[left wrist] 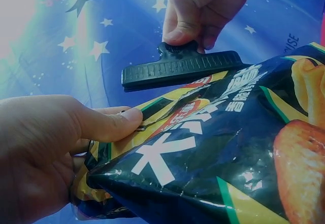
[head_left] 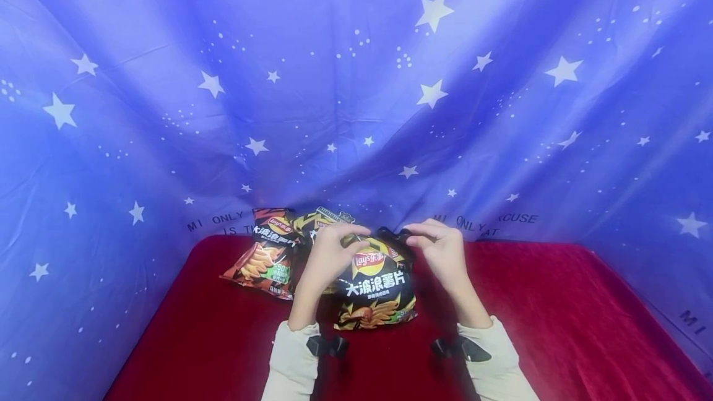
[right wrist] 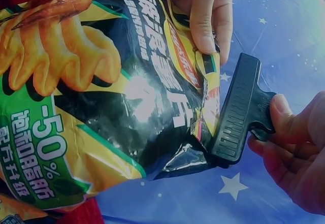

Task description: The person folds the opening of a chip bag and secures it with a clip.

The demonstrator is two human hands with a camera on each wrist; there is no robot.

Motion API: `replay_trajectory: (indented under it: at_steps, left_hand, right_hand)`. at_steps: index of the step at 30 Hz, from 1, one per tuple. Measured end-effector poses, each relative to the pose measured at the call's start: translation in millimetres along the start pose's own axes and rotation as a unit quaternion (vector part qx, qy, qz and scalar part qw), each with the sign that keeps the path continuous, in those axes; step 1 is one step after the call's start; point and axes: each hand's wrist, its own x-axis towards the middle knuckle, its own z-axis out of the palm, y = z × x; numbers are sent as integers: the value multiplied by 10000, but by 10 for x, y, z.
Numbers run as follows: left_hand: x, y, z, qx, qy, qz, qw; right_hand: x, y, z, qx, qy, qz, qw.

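A black and yellow chip bag (head_left: 374, 289) stands in front of me, its top edge folded over. My left hand (head_left: 333, 249) pinches that folded top at one side, thumb on the front in the left wrist view. My right hand (head_left: 440, 251) pinches the handles of a wide black bag clip (right wrist: 238, 112) between thumb and fingers. The clip lies along the folded edge, one end close against the bag's corner in the right wrist view. Whether its jaws have the bag between them I cannot tell.
Left of the hands is a chip bag with orange and green print (head_left: 264, 262). Another yellow and black bag (head_left: 306, 223) is partly hidden behind my left hand, with a clip-like strip (head_left: 334, 213) at its top. A red cloth (head_left: 557, 314) covers the table; a blue star-patterned curtain (head_left: 345, 79) hangs behind.
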Motion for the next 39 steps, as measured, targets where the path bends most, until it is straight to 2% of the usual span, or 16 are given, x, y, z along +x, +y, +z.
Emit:
replay_trajectory:
  at_steps: [7, 27, 32, 39]
  left_hand:
    - [-3, 25, 0, -9, -66, -60, 10000]
    - [-27, 60, -21, 102, -71, 121, 9998]
    - [-32, 33, -81, 302, -160, -11, 9994]
    - [-31, 15, -165, 180, -225, -181, 9994]
  right_hand:
    - [-4, 34, 18, -12, 16, -273, 9996]
    - [-48, 13, 109, -102, -292, -104, 9995]
    - [-44, -6, 104, -242, -305, -133, 9992]
    - [-40, 1, 89, -298, -321, -66, 9990]
